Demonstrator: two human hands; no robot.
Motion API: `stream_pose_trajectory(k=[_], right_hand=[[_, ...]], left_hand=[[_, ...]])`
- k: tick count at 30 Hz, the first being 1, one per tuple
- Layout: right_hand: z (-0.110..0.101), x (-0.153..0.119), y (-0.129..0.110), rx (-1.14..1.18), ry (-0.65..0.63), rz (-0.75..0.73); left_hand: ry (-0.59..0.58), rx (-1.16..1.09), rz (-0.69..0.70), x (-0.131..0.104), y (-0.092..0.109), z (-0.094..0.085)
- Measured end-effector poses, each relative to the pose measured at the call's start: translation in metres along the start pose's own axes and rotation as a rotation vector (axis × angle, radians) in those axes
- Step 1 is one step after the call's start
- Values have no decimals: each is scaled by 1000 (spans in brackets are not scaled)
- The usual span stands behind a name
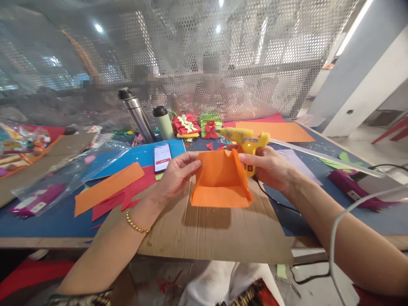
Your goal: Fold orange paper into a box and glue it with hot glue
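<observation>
My left hand (174, 176) pinches the left edge of an orange folded sheet (218, 174), paper or felt, shaped like a small open pouch. The piece is held above a cardboard sheet (210, 240), its lower flap turned toward me. In my right hand (274, 168) is a yellow hot glue gun (245, 138), its nozzle pointing left and a small light glowing on its body. A long clear glue stick (321, 155) sticks out of its back. My right thumb touches the orange piece's right edge. The fingers around the gun's handle are partly hidden.
A phone (162, 157), orange strip (110, 187) and red pieces (110, 204) lie left. Behind stand a steel flask (138, 114), a green bottle (163, 123) and small decorated bags (211, 126). A white cable (334, 229) crosses my right forearm. Purple packs (350, 185) lie right.
</observation>
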State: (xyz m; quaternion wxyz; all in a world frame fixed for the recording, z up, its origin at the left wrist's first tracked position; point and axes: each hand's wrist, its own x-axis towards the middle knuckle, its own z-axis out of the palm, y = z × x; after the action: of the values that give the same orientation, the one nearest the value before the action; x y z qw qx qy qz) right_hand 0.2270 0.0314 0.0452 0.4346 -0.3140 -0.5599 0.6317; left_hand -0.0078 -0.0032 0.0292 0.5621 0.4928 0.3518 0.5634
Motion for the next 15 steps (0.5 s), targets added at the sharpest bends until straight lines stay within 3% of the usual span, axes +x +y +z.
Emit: stream_pose_trajectory(k=[5,15], right_hand=[[4,-1,3,44,-34,81],[6,2,10,41,101,62]], left_hand=[[59,40,14,1,-5,1],[196,60,83,2,-10,2]])
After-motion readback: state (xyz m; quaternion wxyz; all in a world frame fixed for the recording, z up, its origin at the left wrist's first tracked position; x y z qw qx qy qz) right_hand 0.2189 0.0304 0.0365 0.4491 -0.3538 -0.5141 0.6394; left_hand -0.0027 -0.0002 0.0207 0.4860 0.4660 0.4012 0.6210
